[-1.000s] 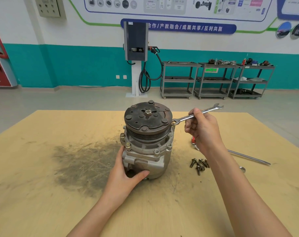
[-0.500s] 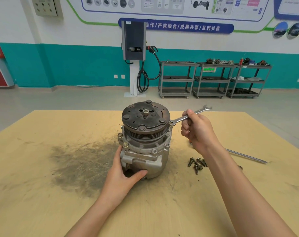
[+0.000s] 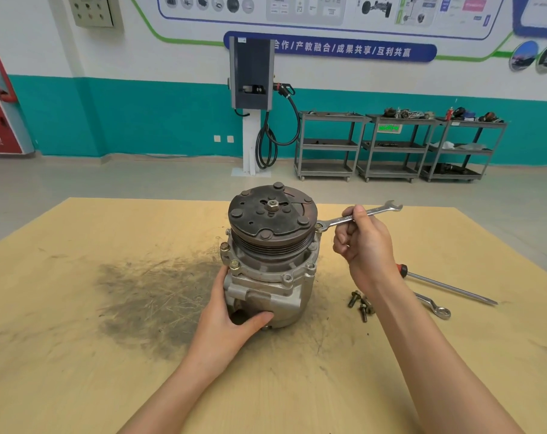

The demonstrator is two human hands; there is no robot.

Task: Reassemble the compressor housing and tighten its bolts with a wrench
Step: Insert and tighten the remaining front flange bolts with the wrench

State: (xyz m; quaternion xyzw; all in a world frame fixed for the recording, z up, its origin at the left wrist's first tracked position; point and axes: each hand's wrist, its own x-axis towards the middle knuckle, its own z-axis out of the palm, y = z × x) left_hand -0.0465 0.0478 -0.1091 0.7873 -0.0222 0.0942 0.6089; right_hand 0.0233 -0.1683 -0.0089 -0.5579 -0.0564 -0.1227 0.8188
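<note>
— Workshop floor and a teal-banded wall lie behind a tan board tabletop (image 3: 78,355). What sits on it?

— Centre stage, a compressor (image 3: 270,264) stands upright, dark pulley plate on top, beside a black grease smear (image 3: 150,296). To its right lie loose bolts (image 3: 360,303), a screwdriver (image 3: 447,285) and a spare ring wrench (image 3: 435,308), partly hidden behind the right forearm.

— And the hands?

— Left hand (image 3: 231,327) cups the lower housing from the near side, thumb curled across its front. Right hand (image 3: 364,242) is raised to the compressor's right, fingers closed around a combination wrench (image 3: 356,216). Its ring end sits over a bolt (image 3: 318,227) at the housing's right rim; the open end points away, up and right.

— Background?

— Grey tool carts (image 3: 397,145) and a wall charger (image 3: 252,73).
</note>
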